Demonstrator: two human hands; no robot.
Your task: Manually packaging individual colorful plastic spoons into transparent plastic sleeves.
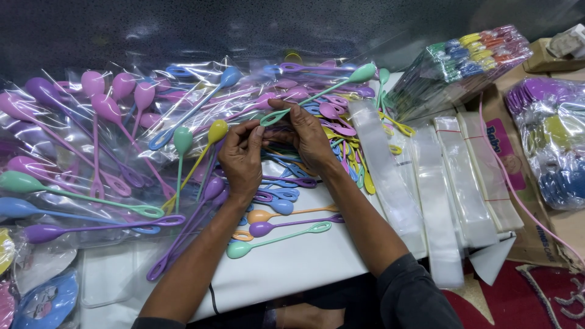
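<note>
Green spoon (317, 94) pinched by both hands' grips, seemingly

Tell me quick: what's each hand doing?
Left hand: fingers pinched on the green spoon.
Right hand: fingers closed on that same spoon's loop end.

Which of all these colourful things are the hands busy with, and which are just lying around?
In use:
left hand
right hand
green long-handled spoon, pinched by both hands' fingers
loose spoons just below the hands

Lying about:
clear sleeves
packed stack
bagged purple spoons
cardboard box
</note>
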